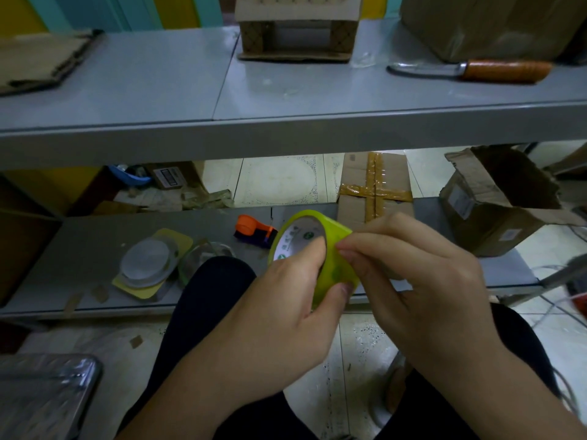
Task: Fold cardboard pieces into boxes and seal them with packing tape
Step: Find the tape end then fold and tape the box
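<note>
Two hands meet before a grey metal lower shelf (95,249): the left hand (286,296) grips a yellow-green roll of packing tape (333,238), fingers hooked through its core, while the right hand (422,281) pinches its outer wrap, apparently seeking the free end. Next, that end must be peeled loose. Green print inside the core is unreadable.

1. Two hands: the left hand (286,300) and the right hand (413,281).
2. One roll of tape (330,249), yellow-green.
3. One tape dispenser (254,231), orange.
4. One knife (476,71).
5. Five cardboard boxes: a patterned box (298,33), a large box (492,23), a taped box (374,188), an open box (495,211) and a small labelled box (168,177).
6. One pile of flat cardboard (38,58).
7. Two shelves: the upper shelf (158,100) and the lower shelf (95,242).
8. One blue bowl (130,177).
</note>
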`<act>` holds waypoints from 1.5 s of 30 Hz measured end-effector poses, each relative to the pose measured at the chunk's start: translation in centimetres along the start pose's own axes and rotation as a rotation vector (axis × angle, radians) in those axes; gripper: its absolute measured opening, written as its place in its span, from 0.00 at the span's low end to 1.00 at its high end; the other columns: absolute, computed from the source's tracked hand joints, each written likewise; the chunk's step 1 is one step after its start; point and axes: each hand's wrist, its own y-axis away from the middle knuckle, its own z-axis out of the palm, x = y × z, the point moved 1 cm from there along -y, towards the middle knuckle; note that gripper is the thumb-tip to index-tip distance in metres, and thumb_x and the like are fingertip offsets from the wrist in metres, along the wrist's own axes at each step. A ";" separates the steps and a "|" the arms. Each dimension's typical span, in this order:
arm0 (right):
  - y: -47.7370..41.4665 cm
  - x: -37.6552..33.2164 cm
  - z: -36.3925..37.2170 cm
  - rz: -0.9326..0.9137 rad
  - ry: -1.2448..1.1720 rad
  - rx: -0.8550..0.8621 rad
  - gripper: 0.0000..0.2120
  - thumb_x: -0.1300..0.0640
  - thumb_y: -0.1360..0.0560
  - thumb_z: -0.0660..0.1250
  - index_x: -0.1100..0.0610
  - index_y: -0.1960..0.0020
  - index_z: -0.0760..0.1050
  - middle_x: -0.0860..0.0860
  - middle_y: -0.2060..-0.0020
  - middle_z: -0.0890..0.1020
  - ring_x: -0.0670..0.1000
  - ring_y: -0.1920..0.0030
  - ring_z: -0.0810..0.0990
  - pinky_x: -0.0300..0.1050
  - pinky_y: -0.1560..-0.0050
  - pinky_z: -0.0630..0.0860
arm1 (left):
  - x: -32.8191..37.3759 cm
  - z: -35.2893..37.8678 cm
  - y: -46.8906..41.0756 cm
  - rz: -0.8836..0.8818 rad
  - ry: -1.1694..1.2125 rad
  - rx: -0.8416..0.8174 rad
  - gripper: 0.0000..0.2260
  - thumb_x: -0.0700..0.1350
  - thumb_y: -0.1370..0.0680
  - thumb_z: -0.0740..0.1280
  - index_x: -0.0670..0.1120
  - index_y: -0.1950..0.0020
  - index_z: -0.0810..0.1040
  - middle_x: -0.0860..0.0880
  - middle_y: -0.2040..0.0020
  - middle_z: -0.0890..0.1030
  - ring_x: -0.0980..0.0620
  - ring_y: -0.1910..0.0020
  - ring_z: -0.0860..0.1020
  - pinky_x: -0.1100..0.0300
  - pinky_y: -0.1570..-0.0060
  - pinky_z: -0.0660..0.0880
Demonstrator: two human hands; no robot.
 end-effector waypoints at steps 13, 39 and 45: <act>0.6 -0.1 0.8 0.016 0.011 0.050 0.08 0.65 0.22 0.71 0.57 0.47 0.87 0.49 0.52 0.85 0.55 0.55 0.84 0.55 0.61 0.79 | -0.4 0.2 -0.1 -0.009 0.030 0.027 0.08 0.52 0.18 0.64 0.49 0.43 0.75 0.42 0.55 0.81 0.38 0.56 0.80 0.36 0.58 0.78; 0.7 -0.4 0.7 0.011 -0.029 0.066 0.07 0.66 0.23 0.71 0.58 0.49 0.86 0.50 0.53 0.85 0.53 0.55 0.84 0.52 0.59 0.79 | 0.2 0.2 0.8 0.030 -0.115 0.071 0.04 0.50 0.16 0.65 0.52 0.49 0.72 0.45 0.63 0.75 0.44 0.66 0.74 0.41 0.66 0.71; 1.2 -0.1 0.7 0.016 -0.039 0.036 0.07 0.64 0.22 0.71 0.58 0.47 0.86 0.49 0.52 0.85 0.52 0.54 0.83 0.51 0.58 0.79 | -0.2 0.8 0.8 0.011 -0.042 0.054 0.06 0.52 0.18 0.63 0.52 0.46 0.74 0.45 0.60 0.78 0.42 0.63 0.78 0.40 0.64 0.75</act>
